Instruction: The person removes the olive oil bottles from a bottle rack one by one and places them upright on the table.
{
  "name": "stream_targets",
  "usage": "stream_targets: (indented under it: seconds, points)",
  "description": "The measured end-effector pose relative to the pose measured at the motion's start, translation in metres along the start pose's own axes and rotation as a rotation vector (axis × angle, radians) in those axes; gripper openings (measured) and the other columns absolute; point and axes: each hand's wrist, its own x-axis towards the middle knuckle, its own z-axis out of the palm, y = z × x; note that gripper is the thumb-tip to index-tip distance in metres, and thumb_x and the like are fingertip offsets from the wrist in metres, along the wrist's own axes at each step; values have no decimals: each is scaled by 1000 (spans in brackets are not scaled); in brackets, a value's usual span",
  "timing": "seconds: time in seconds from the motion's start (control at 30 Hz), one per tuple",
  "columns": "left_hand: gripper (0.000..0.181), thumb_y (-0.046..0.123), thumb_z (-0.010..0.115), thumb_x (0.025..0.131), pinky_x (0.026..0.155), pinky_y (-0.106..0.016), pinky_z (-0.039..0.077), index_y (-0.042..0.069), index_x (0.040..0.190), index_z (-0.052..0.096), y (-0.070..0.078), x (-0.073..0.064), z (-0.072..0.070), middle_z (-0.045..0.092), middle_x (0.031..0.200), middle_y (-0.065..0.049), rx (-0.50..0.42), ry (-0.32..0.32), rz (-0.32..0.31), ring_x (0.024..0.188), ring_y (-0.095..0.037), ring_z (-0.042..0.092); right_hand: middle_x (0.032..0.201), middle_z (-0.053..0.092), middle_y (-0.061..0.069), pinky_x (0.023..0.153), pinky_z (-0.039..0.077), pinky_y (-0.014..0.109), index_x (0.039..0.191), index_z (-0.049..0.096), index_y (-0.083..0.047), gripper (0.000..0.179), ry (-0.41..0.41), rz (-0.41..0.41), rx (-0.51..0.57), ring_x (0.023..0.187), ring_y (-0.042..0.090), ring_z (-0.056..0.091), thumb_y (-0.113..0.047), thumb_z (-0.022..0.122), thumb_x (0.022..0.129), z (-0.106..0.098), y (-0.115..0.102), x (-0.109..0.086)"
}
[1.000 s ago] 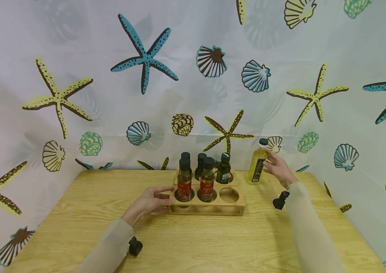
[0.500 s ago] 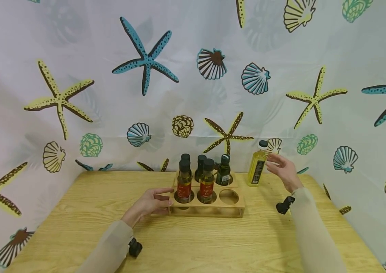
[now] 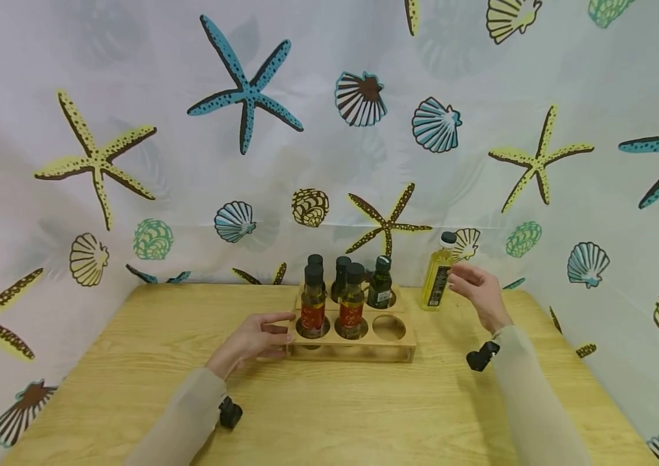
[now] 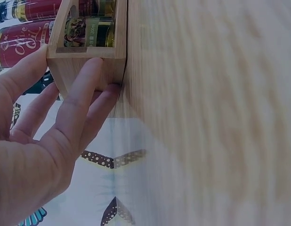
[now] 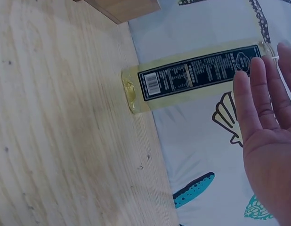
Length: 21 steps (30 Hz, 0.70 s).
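Observation:
A two-tier wooden rack [image 3: 358, 340] stands mid-table. Its front row holds two dark-capped olive oil bottles with red labels, the left one [image 3: 313, 314] and the middle one [image 3: 351, 314]; the front right hole shows bare wood. Smaller dark bottles, one a green bottle [image 3: 380, 291], occupy the back row. My left hand [image 3: 254, 340] touches the rack's left end, fingers extended against the side in the left wrist view. Right of the rack, a tall bottle of yellow oil [image 3: 437, 281] stands upright. Beside it is my right hand [image 3: 481, 294], fingers fairly straight and holding nothing.
The light wooden table [image 3: 329, 414] runs back to a white curtain [image 3: 318, 162] printed with starfish and shells. The curtain also borders the table at left and right. A black wrist camera sits on each forearm [image 3: 524, 382].
My right hand has drawn back from the neck of the yellow oil bottle, to its lower right. The bottle stays standing. My left hand keeps its place at the rack; the head view tilts slightly.

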Motion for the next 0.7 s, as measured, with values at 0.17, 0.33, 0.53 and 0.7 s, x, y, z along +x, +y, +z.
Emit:
stream_targets:
  seconds: [0.17,0.33,0.53,0.7]
  points:
    - [58,12,71,91,89,-47,57,12,145,50,0,1,-1,46,143,-31,-8,-6,-2,123,-35,58,127,62,13,89,56,26,138,50,6,53,-40,8,-4,107,13,66,-20,66,95,8,1,-6]
    - [59,12,71,91,90,-47,56,12,146,49,-1,1,-2,45,144,-31,-22,-16,-5,125,-35,56,129,60,16,95,55,33,139,48,8,54,-83,41,-6,110,18,66,-20,65,96,17,4,-11]
    - [59,11,70,91,89,-46,57,12,146,49,-2,1,-2,43,145,-31,-33,-11,-14,127,-37,53,126,63,13,98,53,39,139,47,9,56,-115,51,2,102,10,68,-21,66,96,32,7,-15]
    - [59,11,71,91,88,-45,57,12,146,49,-2,2,-2,43,145,-31,-31,-10,-9,127,-37,53,120,66,8,95,55,38,136,50,8,50,-132,57,64,104,15,68,-17,65,96,40,10,-17]
